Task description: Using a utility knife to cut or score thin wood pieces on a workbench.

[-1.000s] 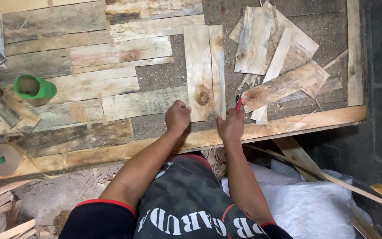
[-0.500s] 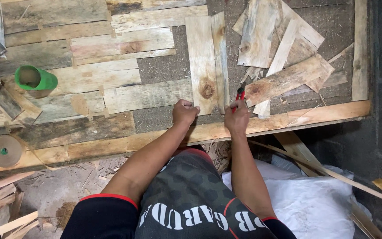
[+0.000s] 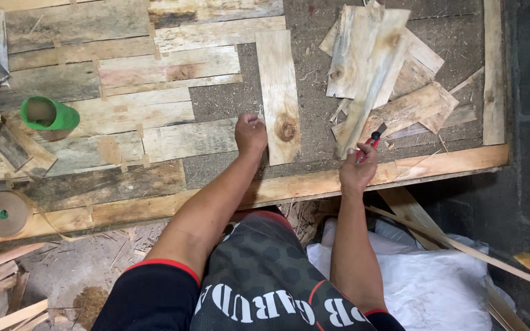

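Between the hands, the plank (image 3: 279,98) runs near-to-far; closed left hand (image 3: 251,133) touches its near left edge, right hand (image 3: 358,168) grips a red cutter (image 3: 370,140), further right.

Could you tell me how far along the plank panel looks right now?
Done: the left planks lie fitted. In hand: the left hand rests on the upright plank; the right hand holds a red-handled tool. Left: bare board and a loose offcut pile.
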